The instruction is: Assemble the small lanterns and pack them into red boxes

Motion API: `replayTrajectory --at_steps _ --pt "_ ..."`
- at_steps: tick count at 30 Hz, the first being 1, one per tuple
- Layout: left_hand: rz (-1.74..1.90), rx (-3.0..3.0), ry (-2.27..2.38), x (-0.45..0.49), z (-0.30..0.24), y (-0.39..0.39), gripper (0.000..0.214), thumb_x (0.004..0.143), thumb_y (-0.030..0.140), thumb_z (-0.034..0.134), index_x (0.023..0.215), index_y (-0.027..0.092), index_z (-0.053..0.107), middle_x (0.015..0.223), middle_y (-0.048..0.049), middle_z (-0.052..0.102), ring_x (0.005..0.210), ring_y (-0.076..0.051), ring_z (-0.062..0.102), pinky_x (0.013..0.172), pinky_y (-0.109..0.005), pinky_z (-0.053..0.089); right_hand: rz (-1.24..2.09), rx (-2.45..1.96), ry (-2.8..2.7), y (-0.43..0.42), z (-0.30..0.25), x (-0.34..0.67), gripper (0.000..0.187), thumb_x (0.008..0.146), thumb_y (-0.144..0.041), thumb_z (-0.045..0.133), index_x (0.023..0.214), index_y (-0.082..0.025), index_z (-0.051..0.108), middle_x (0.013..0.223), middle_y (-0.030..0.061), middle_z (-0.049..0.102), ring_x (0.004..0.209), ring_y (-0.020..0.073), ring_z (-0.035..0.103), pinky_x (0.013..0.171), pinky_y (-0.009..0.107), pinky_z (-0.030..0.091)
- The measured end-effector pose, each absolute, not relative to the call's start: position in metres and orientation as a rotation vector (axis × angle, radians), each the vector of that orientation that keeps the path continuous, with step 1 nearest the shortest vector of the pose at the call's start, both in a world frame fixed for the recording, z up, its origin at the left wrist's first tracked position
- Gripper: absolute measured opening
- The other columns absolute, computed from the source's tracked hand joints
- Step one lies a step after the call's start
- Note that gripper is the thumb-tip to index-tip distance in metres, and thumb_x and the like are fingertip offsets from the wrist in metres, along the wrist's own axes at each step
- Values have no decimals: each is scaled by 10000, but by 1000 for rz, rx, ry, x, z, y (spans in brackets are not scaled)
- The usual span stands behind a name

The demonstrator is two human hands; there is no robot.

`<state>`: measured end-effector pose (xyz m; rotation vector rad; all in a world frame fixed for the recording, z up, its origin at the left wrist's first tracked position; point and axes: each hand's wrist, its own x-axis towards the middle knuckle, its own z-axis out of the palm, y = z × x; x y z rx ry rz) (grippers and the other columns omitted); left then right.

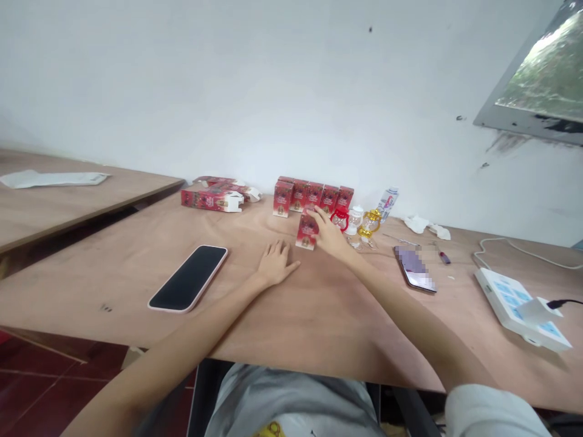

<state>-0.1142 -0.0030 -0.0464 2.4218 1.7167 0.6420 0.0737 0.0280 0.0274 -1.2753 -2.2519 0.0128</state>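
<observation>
My right hand (331, 233) grips a small red printed box (306, 232) by its upper part, and the box stands upright on the table. My left hand (273, 265) lies flat on the wood with its fingers spread, a little left of that box, touching nothing else. Behind them, several matching red boxes (314, 195) stand upright in a group near the wall. Just right of my right hand are three miniature lanterns: a red one (339, 218), partly hidden by the hand, a white one (354, 220) and a gold one (369, 223).
Flattened red cartons (212, 198) lie at the back left. A black-screened phone (189, 279) rests left, another phone (415, 268) right. A white power strip (523, 309) with a plug sits far right. Crumpled tissue (416, 223) and a slim carton (388, 203) are near the wall.
</observation>
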Motion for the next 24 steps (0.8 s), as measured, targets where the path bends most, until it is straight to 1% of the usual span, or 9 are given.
replayTrajectory --at_steps 2,7,10,12,14,16,18,21,24 --pt "564 2493 1733 -114 -49 -3 593 863 492 452 1308 100 468 1435 -225 392 1382 -355 285 1121 -531 213 -43 -1396 -2212 58 33 60 735 736 2 478 1419 -220 323 1556 132 189 1167 312 560 923 457 493" --pt "539 2519 1753 -114 -48 -7 595 884 470 421 1326 74 456 1435 -245 381 1375 -368 294 1109 -541 230 -61 -1529 -2234 116 38 24 849 689 50 426 1459 -250 234 1577 141 71 982 266 641 830 432 517" --pt "512 2523 1752 -114 -46 -8 595 892 468 408 1338 75 444 1442 -243 372 1377 -366 291 1106 -545 235 -112 -1541 -2203 127 36 14 856 722 10 422 1491 -216 122 1577 161 16 1063 300 584 809 428 510" --pt "489 2525 1758 -113 -45 -9 595 896 461 404 1344 72 438 1449 -241 361 1378 -362 290 1110 -540 233 -231 -1499 -2134 126 36 22 779 769 -32 402 1488 -163 133 1571 168 81 1185 320 488 879 442 471" --pt "468 2532 1775 -112 -43 -10 591 895 451 406 1344 68 439 1452 -238 358 1379 -360 289 1117 -529 226 -402 -1500 -2046 122 39 40 639 811 -50 355 1441 -119 276 1524 176 246 1242 319 413 948 462 405" --pt "454 2539 1790 -110 -42 -11 588 893 441 405 1341 62 443 1450 -239 361 1380 -365 284 1118 -527 221 -569 -1580 -2047 117 43 65 476 847 -80 337 1303 -75 470 1391 217 433 1213 348 407 959 502 347" --pt "437 2534 1796 -109 -40 -11 594 892 434 401 1345 52 438 1451 -248 353 1381 -374 275 1117 -535 213 -682 -1672 -2152 113 45 88 381 864 -98 336 1161 -26 564 1219 267 548 1171 373 417 944 532 303" --pt "425 2521 1787 -108 -41 -11 605 893 426 399 1355 36 424 1457 -259 333 1388 -375 257 1124 -533 192 -689 -1728 -2231 106 43 110 332 853 -71 343 1056 -8 598 1076 283 598 1090 361 472 901 505 308" --pt "454 2523 1774 -109 -45 -9 594 895 432 388 1354 58 428 1460 -244 338 1391 -366 257 1122 -537 194 -655 -1734 -2250 99 40 116 316 870 -92 339 1064 -19 577 1097 279 575 1004 333 528 827 439 352"
